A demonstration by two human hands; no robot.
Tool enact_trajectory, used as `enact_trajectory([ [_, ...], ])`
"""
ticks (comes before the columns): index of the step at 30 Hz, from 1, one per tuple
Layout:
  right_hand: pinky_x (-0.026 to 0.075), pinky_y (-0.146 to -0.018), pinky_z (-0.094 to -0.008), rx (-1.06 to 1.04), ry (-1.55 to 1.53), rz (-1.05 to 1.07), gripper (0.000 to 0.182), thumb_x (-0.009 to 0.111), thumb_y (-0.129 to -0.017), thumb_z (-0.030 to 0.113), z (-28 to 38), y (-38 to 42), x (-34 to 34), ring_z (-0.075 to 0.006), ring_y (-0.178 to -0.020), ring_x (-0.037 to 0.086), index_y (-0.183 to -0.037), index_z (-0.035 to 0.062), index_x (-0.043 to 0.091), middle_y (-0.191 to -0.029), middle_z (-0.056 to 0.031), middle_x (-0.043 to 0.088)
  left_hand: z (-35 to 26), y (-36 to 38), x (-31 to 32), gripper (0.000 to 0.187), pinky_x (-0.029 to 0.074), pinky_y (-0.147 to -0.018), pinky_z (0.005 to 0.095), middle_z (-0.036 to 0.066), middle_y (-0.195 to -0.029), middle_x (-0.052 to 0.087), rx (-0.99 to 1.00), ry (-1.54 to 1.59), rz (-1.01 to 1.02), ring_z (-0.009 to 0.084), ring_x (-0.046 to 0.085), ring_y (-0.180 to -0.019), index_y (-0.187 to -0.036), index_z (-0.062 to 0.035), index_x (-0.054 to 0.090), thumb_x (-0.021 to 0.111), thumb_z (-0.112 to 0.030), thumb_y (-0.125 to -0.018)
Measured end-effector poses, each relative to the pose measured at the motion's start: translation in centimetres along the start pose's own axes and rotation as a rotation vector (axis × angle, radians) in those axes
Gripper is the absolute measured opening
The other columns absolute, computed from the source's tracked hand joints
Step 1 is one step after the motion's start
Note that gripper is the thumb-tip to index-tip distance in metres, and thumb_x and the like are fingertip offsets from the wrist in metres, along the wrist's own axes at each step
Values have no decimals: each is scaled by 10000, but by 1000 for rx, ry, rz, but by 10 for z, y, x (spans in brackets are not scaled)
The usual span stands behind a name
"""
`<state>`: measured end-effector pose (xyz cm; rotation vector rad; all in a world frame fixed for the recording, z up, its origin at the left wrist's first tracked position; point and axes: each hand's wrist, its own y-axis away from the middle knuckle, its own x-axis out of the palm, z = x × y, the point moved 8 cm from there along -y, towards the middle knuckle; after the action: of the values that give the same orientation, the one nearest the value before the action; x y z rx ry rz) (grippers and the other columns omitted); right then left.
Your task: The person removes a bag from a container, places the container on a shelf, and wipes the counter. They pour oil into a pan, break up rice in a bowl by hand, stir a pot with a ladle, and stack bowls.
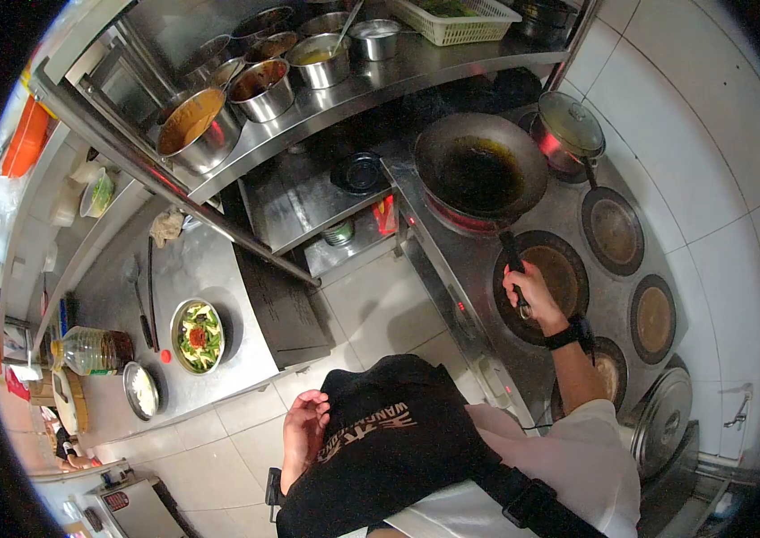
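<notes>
My right hand (pixel 532 294) is wrapped round the black handle of a wok (pixel 480 169), which sits on the glowing burner at the back of the stove. Dark oil lies in the bottom of the wok. My left hand (pixel 307 421) hangs by the black apron (pixel 380 430), its fingers loosely curled and apart, with nothing in them. Over on the left counter stands a metal bowl (pixel 198 335) of green and pale cut vegetables topped with something red. Beside it is a smaller metal bowl (pixel 140 391) with white contents.
Several steel pots of sauce (pixel 261 90) and a white basket (pixel 451 22) stand on the shelf above. A lidded pot (pixel 568 134) and several round hotplates (pixel 613 230) are on the stove. An oil jug (pixel 93 351) and a ladle (pixel 139 300) are on the left counter.
</notes>
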<state>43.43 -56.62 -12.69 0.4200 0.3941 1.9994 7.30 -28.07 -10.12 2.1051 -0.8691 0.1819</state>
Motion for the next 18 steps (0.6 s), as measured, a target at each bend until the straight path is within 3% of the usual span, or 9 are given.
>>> enact_trajectory([
  [6, 356, -376, -238, -87, 31, 27, 31, 496, -784, 50, -13, -1, -5, -86, -415, 436, -788, 48, 464, -576, 1, 460, -1, -4, -6, 299, 425, -694, 207, 23, -929, 576, -22, -28, -22, 102, 541, -804, -990, -64, 522, 422, -13, -713],
  [9, 365, -395, -257, -61, -19, 29, 111, 509, -775, 94, -24, -9, -14, -116, -375, 423, -847, 17, 475, -563, -33, 496, 0, -1, -5, 286, 425, -702, 212, 22, -925, 580, -35, -22, -34, 102, 543, -808, -983, -68, 527, 433, -21, -717],
  [11, 361, -394, -256, -83, -73, 69, 109, 517, -788, 94, -22, -16, -15, -116, -384, 430, -864, 20, 494, -569, -27, 492, 2, 4, -5, 276, 425, -710, 219, 21, -926, 582, -27, -8, -76, 103, 543, -809, -975, -69, 531, 439, -25, -719],
  [13, 324, -387, -241, -31, -46, 12, 143, 571, -825, 182, -19, -17, -18, -99, -405, 409, -878, 60, 518, -556, 2, 460, 14, 13, -11, 256, 428, -745, 244, 25, -946, 587, -71, -78, -119, 116, 551, -833, -969, -70, 544, 452, -37, -733],
  [14, 309, -408, -231, 17, -45, 48, 172, 598, -823, 229, -15, -20, -14, -88, -429, 397, -867, 77, 532, -572, 21, 466, 20, 17, -16, 231, 425, -783, 268, 37, -975, 592, -75, -96, -136, 133, 554, -872, -974, -68, 554, 467, -49, -761],
  [15, 283, -416, -230, -17, 68, 29, 207, 522, -877, 213, -7, -15, -10, -62, -428, 358, -701, 108, 491, -558, 35, 427, 25, 19, -20, 230, 423, -807, 274, 54, -1003, 593, -20, -55, -66, 152, 557, -916, -1013, -65, 551, 466, -61, -799],
  [16, 284, -425, -227, 39, -2, -25, 228, 512, -883, 234, 1, -3, 1, -62, -445, 357, -689, 118, 481, -544, 37, 411, 39, 20, -31, 235, 423, -821, 278, 63, -1014, 593, -50, -44, -79, 162, 560, -929, -1043, -59, 544, 460, -71, -823],
  [17, 250, -411, -225, -188, 279, -221, 239, 520, -879, 232, -33, -41, -42, -56, -434, 329, -676, 125, 455, -513, 47, 382, 41, 18, -31, 251, 425, -831, 284, 61, -1017, 591, -35, -89, -82, 164, 556, -949, -1071, -54, 537, 458, -86, -834],
  [18, 357, -486, -213, 17, 68, 282, 177, 533, -868, 226, -31, -41, -20, -75, -513, 429, -762, 85, 512, -596, 15, 465, 57, 13, -48, 255, 426, -834, 284, 57, -1025, 589, 57, -35, -1, 161, 551, -962, -1079, -50, 536, 459, -91, -840],
])
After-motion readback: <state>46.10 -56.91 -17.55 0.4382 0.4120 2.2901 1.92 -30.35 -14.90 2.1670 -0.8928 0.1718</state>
